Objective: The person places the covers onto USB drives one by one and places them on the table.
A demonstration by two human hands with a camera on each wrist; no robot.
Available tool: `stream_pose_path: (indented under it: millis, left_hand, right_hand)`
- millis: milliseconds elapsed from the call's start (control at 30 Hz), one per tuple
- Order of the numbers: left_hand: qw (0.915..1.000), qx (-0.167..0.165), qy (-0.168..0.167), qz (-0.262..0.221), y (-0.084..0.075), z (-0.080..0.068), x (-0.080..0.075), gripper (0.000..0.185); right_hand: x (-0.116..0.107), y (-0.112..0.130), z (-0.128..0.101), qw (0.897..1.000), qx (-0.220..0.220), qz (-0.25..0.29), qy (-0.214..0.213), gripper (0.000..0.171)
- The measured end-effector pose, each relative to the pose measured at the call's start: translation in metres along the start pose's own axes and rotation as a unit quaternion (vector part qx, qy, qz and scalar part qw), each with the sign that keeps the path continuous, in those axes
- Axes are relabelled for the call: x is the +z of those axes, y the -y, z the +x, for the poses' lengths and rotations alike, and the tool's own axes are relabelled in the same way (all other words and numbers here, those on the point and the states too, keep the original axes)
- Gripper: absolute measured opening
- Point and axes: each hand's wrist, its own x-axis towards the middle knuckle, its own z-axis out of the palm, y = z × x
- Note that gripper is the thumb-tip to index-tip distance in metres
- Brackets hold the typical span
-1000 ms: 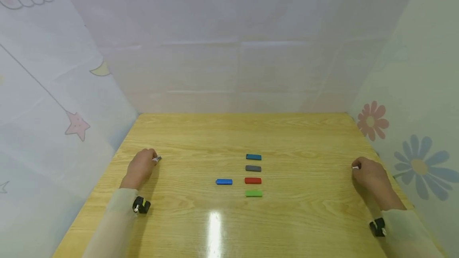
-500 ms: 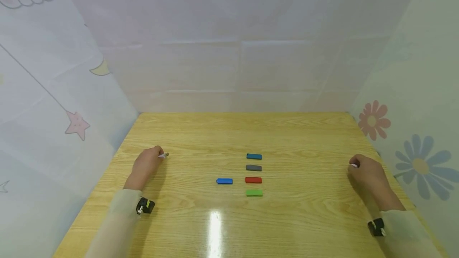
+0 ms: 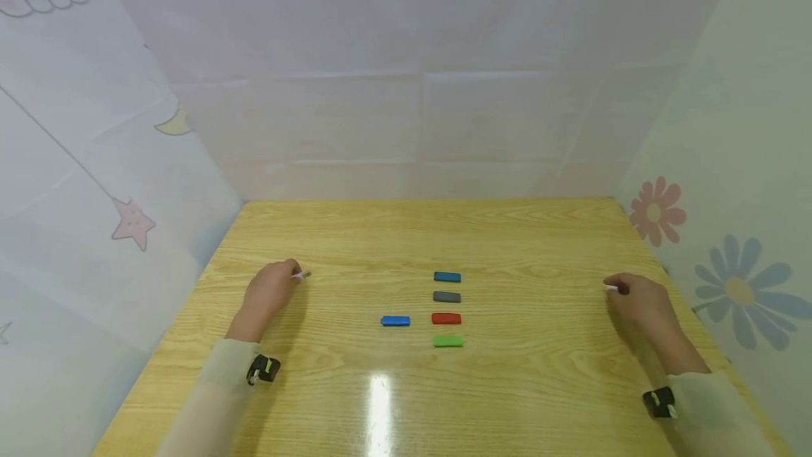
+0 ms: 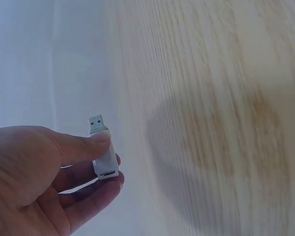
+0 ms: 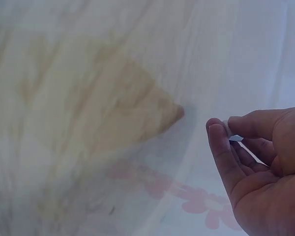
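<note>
White USB stick (image 4: 103, 155), metal plug bared, pinched in left hand (image 4: 37, 177)

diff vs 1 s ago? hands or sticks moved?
Both hands crept inward toward the middle. The left hand moved right and slightly away, pinching the white USB stick. The right hand slid left, a small white piece at its fingers. Nothing was picked up or let go. The five coloured sticks, including the lone blue one, kept their places on the table.
</note>
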Motion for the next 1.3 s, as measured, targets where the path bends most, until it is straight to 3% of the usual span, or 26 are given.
stream_pose_path:
  millis: [433, 1100, 1300]
  left_hand:
    - [0.9997, 0.017, 0.000, 0.014, -0.018, -0.004, 0.002, 0.021]
    - [0.9986, 0.041, 0.034, 0.003, -0.051, -0.011, 0.016, 0.018]
    - [0.9974, 0.068, 0.023, -0.002, -0.064, -0.016, 0.018, 0.019]
  right_hand:
    - [0.006, 0.018, -0.008, 0.999, -0.002, 0.033, 0.001, 0.033]
    - [0.012, 0.054, -0.020, 0.998, -0.026, 0.051, 0.007, 0.028]
    - [0.015, 0.067, -0.023, 0.998, -0.045, 0.052, 0.007, 0.028]
